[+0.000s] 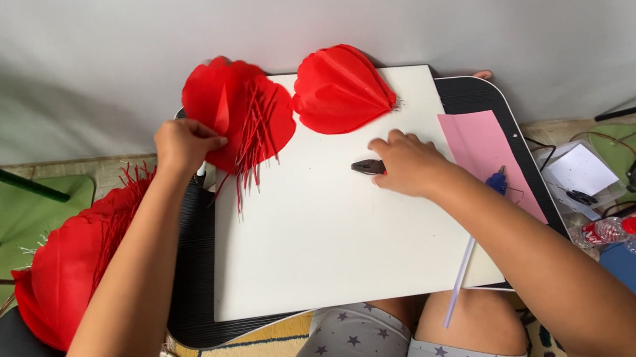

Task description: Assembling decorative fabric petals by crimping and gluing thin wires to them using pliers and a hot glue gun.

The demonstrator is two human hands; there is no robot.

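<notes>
Your left hand (185,144) sits at the far-left corner of the tabletop (196,296), fingers closed on the edge of a red paper lantern piece (242,107) w/ thin red wire stems (254,142) fanning down off it onto the white board (324,233). Your right hand (408,164) rests palm-down on the board, right of centre, fingers curled over the handles of dark pliers (367,167); the nose pokes out toward the left. Can't tell if that grip is firm or the hand is just laid on top.

A 2nd red lantern piece (340,88) lies at the far edge of the board, just beside the 1st, approx. touching it. A pink paper sheet (483,156) lies along the board's right edge, w/ a blue glue gun (496,180) on it near your right forearm. A pale straw-like stick (460,270) slants off the near edge under that arm. Off the left edge, a bigger red lantern (65,267) w/ stems rests beside your left arm. Small bottles w/ red labels (615,231) sit on the floor off the right side.
</notes>
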